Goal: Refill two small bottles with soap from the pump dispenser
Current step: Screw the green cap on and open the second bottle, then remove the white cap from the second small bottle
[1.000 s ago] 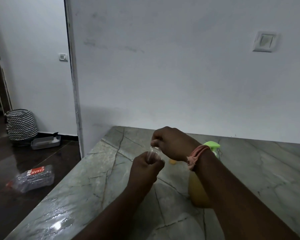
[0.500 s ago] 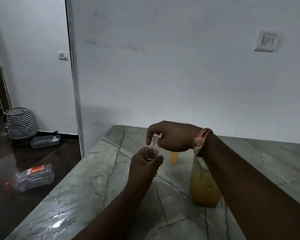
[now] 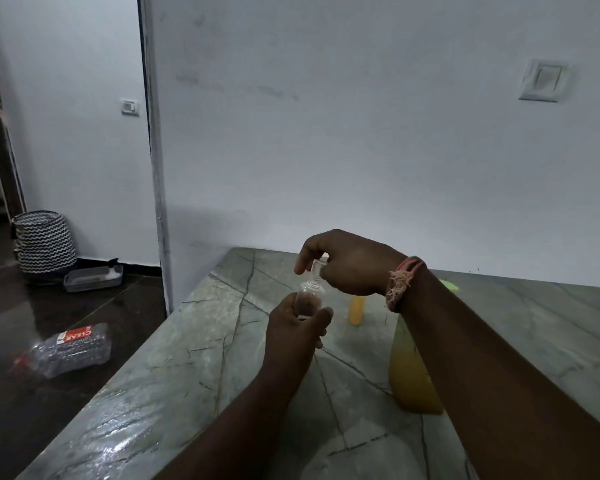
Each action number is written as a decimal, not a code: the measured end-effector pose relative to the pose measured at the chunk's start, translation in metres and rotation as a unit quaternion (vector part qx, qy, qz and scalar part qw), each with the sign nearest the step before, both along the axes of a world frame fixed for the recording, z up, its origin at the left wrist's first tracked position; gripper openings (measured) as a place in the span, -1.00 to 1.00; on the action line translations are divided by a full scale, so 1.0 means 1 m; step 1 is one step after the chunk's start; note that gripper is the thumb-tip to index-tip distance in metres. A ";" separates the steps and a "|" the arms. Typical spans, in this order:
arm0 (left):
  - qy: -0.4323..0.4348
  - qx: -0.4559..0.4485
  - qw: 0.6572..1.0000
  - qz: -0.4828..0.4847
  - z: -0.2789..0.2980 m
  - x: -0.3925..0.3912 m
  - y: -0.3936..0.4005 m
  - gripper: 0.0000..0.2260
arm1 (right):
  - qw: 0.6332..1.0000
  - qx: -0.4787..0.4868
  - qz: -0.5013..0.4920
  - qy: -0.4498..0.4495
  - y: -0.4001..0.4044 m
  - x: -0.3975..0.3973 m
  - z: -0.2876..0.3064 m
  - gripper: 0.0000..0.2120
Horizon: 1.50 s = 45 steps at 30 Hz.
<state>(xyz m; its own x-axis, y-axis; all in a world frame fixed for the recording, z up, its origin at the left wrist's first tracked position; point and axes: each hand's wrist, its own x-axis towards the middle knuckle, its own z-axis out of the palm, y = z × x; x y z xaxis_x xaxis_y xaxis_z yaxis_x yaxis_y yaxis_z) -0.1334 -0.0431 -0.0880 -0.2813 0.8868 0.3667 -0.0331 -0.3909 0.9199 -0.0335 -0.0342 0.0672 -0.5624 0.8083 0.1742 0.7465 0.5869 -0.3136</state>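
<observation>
You are holding a small clear bottle (image 3: 309,299) up above the stone counter (image 3: 194,344). Your left hand (image 3: 297,327) is wrapping its fingers and thumb around the bottle's body, and the bottle is standing upright in it. Its neck is open at the top. Just above the neck, your right hand (image 3: 347,263) is pinching the little clear cap (image 3: 317,263) between the thumb and curled fingers. The cap is off the bottle and apart from it.

A second small bottle (image 3: 356,310), full of yellow soap, is standing on the counter just behind your hands. The big soap dispenser (image 3: 413,375), with yellow soap inside, is standing near it on the right. Your right arm is covering most of it, and only a bit of its green pump top (image 3: 449,284) is peeking out.

You are wearing a pink thread band (image 3: 400,282) on your right wrist. On the dark floor to the left, a crushed plastic bottle (image 3: 68,349), a striped basket (image 3: 44,242) and a grey tray (image 3: 92,277) are lying.
</observation>
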 end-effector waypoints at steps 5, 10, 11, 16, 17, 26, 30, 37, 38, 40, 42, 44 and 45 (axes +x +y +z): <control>-0.028 -0.016 0.998 0.047 -0.004 -0.003 0.005 -0.88 | 0.985 0.049 -0.092 0.139 0.009 -0.009 -0.020 -0.67; -0.071 -0.016 0.986 0.147 -0.004 -0.009 0.006 -0.86 | 0.953 -0.018 -0.196 0.230 0.028 -0.016 -0.078 -0.84; -0.073 -0.015 0.984 0.163 -0.004 -0.011 0.006 -0.86 | 0.950 -0.041 -0.209 0.227 0.030 -0.014 -0.090 -0.86; -0.054 -0.022 0.981 0.184 -0.003 -0.009 0.006 -0.87 | 0.945 -0.028 -0.248 0.209 0.029 -0.002 -0.131 -0.91; -0.047 -0.020 0.981 0.185 -0.002 -0.008 0.005 -0.87 | 0.946 -0.025 -0.245 0.212 0.028 -0.001 -0.135 -0.89; -0.012 -0.014 0.989 0.145 0.002 -0.004 0.000 -0.83 | 0.965 0.053 -0.201 0.159 -0.001 -0.004 -0.128 -0.79; -0.025 -0.003 0.996 0.083 0.006 0.001 -0.004 -0.67 | 0.961 0.145 -0.175 0.156 -0.031 -0.001 -0.067 -0.88; 0.033 0.025 0.997 -0.065 0.014 0.025 -0.025 -0.79 | 0.940 0.172 -0.209 0.207 -0.030 0.059 0.010 -0.69; 0.040 0.034 0.994 -0.095 0.015 0.030 -0.030 -0.80 | 0.940 0.150 -0.225 0.209 -0.022 0.071 0.011 -0.67; 0.042 0.048 0.987 -0.149 0.015 0.041 -0.039 -0.77 | 0.939 0.075 -0.241 0.232 -0.008 0.092 0.010 -0.63; 0.040 0.054 0.978 -0.195 0.013 0.050 -0.047 -0.74 | 0.933 -0.025 -0.249 0.259 0.002 0.104 0.005 -0.60; 0.051 0.053 0.972 -0.222 0.012 0.057 -0.052 -0.73 | 0.918 -0.120 -0.271 0.262 0.005 0.110 0.000 -0.55; 0.064 0.054 0.971 -0.223 0.011 0.059 -0.054 -0.73 | 0.911 -0.156 -0.283 0.257 0.004 0.110 -0.002 -0.51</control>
